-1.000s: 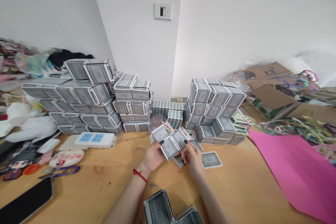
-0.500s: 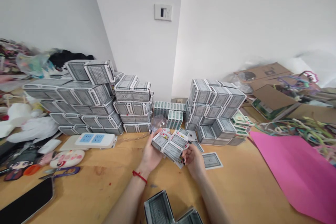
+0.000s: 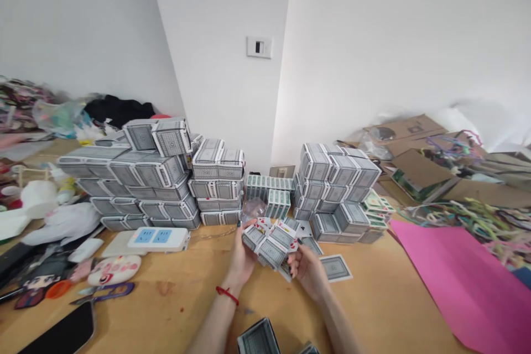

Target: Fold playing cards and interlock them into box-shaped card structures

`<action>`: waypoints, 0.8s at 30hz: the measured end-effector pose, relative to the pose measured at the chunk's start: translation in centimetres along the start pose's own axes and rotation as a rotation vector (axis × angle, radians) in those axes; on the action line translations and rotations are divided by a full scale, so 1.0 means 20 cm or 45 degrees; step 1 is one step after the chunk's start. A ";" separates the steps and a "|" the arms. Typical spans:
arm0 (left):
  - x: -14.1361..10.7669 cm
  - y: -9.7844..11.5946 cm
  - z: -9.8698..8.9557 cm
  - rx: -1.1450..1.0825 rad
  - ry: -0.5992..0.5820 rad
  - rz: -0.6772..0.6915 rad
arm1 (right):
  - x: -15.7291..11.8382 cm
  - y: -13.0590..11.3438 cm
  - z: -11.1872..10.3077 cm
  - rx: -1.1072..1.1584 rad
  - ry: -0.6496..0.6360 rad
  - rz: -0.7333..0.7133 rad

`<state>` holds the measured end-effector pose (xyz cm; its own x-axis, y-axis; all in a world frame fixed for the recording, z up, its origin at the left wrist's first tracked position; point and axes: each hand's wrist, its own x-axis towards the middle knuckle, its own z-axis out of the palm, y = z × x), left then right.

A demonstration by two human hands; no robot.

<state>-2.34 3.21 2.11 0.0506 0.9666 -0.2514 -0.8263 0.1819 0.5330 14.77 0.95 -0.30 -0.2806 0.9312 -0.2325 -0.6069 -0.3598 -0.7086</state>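
Observation:
A loose cluster of playing cards (image 3: 271,253), some face down with grey backs and some face up, is held between both hands above the table. My left hand (image 3: 243,257) grips its left side, and a red string bracelet circles that wrist. At the right edge, my right hand (image 3: 306,268) has its fingers curled against the cards; the fingertips are partly hidden. Just right of it, a face-down card (image 3: 335,268) lies on the wood. Behind the hands are more loose cards (image 3: 305,229) and rows of green-patterned card boxes (image 3: 277,203).
Card blocks are stacked at left (image 3: 145,171) and right (image 3: 332,177). Near the front edge stands an open card box (image 3: 259,337). Pink paper (image 3: 452,276) lies right; a phone (image 3: 62,332), scissors (image 3: 112,291) and power strip (image 3: 160,238) lie left.
The view has tilted up, so most things appear lower in the picture. Both hands keep hold of the card cluster, with only slight finger movement.

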 end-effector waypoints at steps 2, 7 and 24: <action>0.02 0.01 -0.02 -0.030 0.068 -0.001 | -0.01 0.00 0.01 -0.014 -0.036 0.000; 0.04 0.05 -0.04 -0.161 0.167 0.043 | -0.09 -0.11 0.07 -0.147 0.041 -0.219; 0.02 0.10 -0.10 -0.501 -0.049 0.052 | -0.53 0.02 0.22 -2.052 -0.213 -0.020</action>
<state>-5.06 3.59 1.52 0.0283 0.9790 -0.2021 -0.9796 0.0675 0.1895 14.21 -9.26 4.87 -0.4212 0.8790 -0.2237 0.7283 0.1808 -0.6609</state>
